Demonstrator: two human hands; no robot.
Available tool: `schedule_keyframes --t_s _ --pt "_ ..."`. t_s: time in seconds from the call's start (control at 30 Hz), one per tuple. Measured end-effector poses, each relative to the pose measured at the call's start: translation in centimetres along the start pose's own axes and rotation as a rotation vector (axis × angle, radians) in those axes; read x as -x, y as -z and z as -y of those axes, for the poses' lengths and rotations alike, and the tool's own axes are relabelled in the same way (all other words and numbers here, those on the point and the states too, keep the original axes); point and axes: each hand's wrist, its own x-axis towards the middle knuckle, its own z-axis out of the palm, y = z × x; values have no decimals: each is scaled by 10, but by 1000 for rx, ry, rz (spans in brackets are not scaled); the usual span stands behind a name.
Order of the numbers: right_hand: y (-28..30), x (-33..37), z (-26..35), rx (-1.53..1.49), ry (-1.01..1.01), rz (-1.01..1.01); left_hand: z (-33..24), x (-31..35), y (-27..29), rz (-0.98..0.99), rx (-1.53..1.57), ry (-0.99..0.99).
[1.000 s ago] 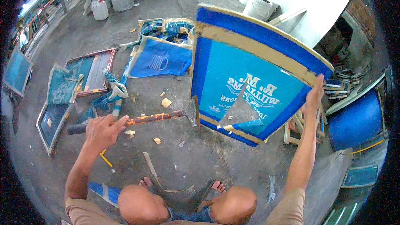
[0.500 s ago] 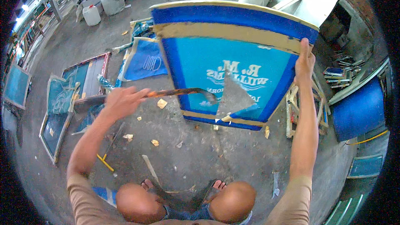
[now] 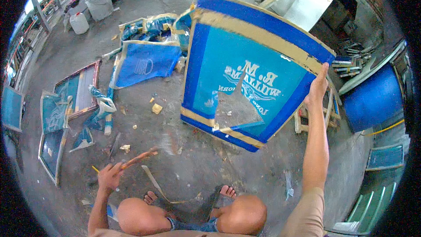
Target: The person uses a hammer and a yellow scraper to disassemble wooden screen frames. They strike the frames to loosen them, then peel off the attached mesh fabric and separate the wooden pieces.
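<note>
My left hand (image 3: pixel 110 176) is closed around a long-handled tool (image 3: pixel 139 157) with an orange-brown handle, low at the left beside my knee. The tool's far end is smeared by motion. My right hand (image 3: pixel 316 87) grips the right edge of a large screen-printing frame (image 3: pixel 245 77) near its upper right corner. The frame stands tilted in front of me, with turquoise mesh, a dark blue border, tan tape strips and pale mirrored print. A jagged hole opens in the lower mesh, showing the grey floor through it. The tool and frame are apart.
Torn mesh frames (image 3: pixel 74 87) lie on the left, with a loose blue screen (image 3: pixel 147 63) behind them. Chips and a curled strip (image 3: pixel 153 182) litter the floor near my feet. Buckets (image 3: pixel 98 2) stand at the back; a blue drum (image 3: pixel 372 98) and wooden pieces (image 3: pixel 357 61) are at right.
My left hand has drawn the tool away from the mesh, down and back toward my left knee. The hole has grown wider. The frame has tilted clockwise and shifted right, still in my right hand.
</note>
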Motion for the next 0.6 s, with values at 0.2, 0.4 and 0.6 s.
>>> schedule_keyframes --t_s 0.2,0.4,0.6 --pt "27 66 -34 -190 -318 -244 63 69 -34 -12 42 307" --pt "44 125 -72 -229 -401 -252 -149 -186 49 74 234 -655" --pt "59 200 -84 -311 -470 -233 -267 -217 -59 758 331 -864"
